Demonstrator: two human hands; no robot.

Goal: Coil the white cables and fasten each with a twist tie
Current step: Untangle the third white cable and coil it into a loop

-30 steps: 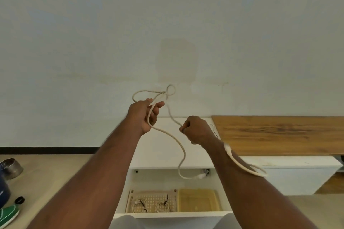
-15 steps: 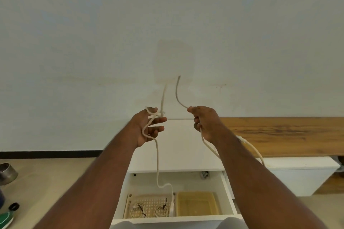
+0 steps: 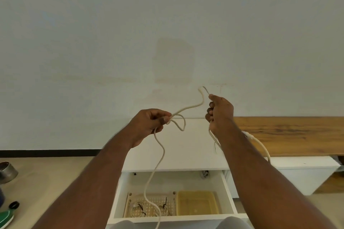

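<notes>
Two finished coils already lie in the perforated tray of the open white drawer, each cinched with a dark tie, beside a yellow bin — so this looks like a later cable, early in its coiling. The white cable is held up between both hands above the drawer, one tail hanging down over the tray. The left hand is clenched on a small first loop; the right hand grasps the cable's running length, which arches up between the hands and trails down past the forearm. It looks thin, limp and springy — loops will want to open. Next, I judge, the right hand must feed another turn into the left.
</notes>
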